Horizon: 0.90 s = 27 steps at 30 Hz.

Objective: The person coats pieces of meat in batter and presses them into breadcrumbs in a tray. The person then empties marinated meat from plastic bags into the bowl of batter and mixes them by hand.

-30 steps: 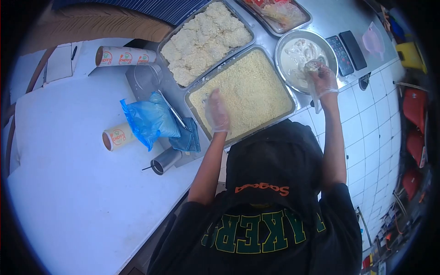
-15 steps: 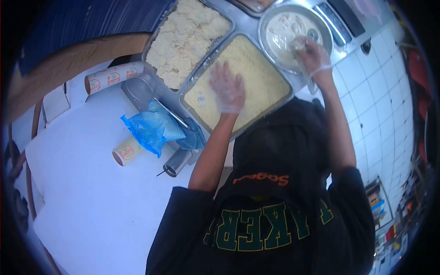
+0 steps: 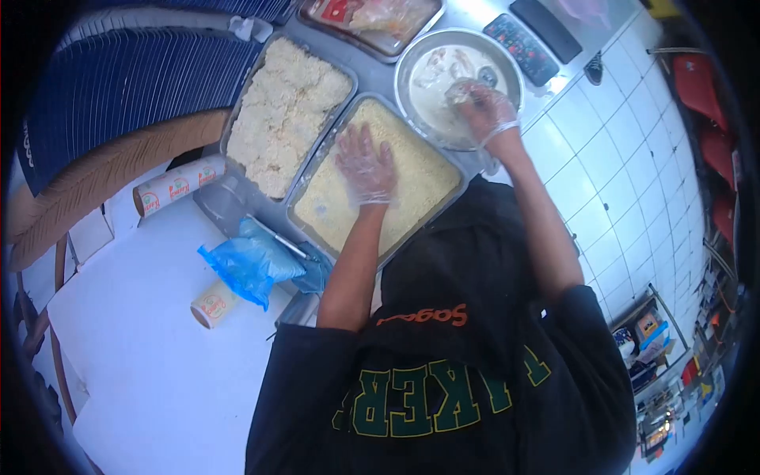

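My left hand [image 3: 366, 168], in a clear plastic glove, lies flat with fingers spread on pale yellow crumbs in a metal tray [image 3: 457, 192]. A round metal bowl [image 3: 518, 85] of milky white liquid stands beyond it to the right, with several pieces partly sunk in it. Over that bowl is my right hand [image 3: 489, 115], also gloved, its fingers closed round a pale, wet piece of food [image 3: 459, 92]. Left of the crumb tray, a second tray holds lumpy crumb-coated pieces [image 3: 285, 119].
At the far edge sits a tray of raw-looking meat [image 3: 388, 17]. Beside the bowl lie a dark speckled object [image 3: 522, 49] and a black slab [image 3: 546, 30]. Nearer left are a blue plastic bag [image 3: 249, 261], printed paper rolls [image 3: 180, 187] and a white surface [image 3: 158, 356].
The camera view has shifted, so the trays and bowl appear further left. My left hand stays on the crumbs, less blurred now. My right hand remains at the bowl.
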Motion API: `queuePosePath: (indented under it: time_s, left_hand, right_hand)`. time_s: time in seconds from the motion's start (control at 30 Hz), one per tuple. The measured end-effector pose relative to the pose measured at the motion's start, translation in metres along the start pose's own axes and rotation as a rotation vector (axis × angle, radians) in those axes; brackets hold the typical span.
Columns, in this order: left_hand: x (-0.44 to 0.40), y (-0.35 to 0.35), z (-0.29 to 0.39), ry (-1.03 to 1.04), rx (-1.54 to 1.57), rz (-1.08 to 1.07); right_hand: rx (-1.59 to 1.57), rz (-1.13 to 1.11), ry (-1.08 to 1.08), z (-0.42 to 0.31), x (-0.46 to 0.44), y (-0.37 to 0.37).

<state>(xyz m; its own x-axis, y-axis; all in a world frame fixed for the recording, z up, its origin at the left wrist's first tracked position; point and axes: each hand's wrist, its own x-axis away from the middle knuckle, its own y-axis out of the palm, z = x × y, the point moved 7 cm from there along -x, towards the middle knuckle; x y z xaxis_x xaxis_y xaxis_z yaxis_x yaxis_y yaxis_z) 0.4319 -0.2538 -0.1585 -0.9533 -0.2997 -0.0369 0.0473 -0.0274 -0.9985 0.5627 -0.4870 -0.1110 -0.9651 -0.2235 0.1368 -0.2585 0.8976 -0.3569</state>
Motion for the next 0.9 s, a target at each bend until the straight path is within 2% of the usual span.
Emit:
queuePosePath:
  time_s: [0.2,0.27,0.4,0.47,0.5,0.57,0.67,0.73,0.8,0.9]
  left_hand:
    - [0.001,-0.017,0.009,0.055,0.09,0.021]
    - [-0.015,-0.017,0.035,0.231,0.098,-0.077]
    - [-0.021,0.001,0.045,0.179,0.128,-0.109]
    - [-0.013,0.007,0.048,0.273,0.088,-0.103]
    - [-0.011,0.002,0.043,0.262,0.086,-0.101]
    - [-0.001,-0.012,0.036,0.397,0.084,-0.204]
    - [0.024,-0.037,0.001,0.45,0.209,-0.128]
    - [0.031,-0.05,-0.015,0.441,0.288,-0.073]
    - [0.031,-0.052,-0.027,0.317,0.287,-0.063]
    - [0.009,-0.038,-0.003,0.204,0.209,-0.031]
  right_hand:
    - [0.064,-0.016,0.034,-0.009,0.009,-0.007]
    - [-0.034,-0.02,0.039,-0.003,0.002,-0.007]
    - [0.214,-0.002,-0.034,-0.009,-0.004,-0.013]
    - [0.178,-0.001,-0.079,-0.003,-0.007,-0.011]
    - [0.162,-0.01,-0.053,-0.003,-0.005,-0.011]
    - [0.137,0.005,0.011,-0.002,-0.001,-0.012]
    - [0.109,0.011,-0.042,-0.001,0.0,-0.015]
    - [0.078,0.011,-0.02,-0.007,0.002,-0.02]
    - [0.055,-0.007,0.008,-0.005,0.006,-0.018]
    - [-0.018,0.051,-0.078,0.004,0.002,-0.016]
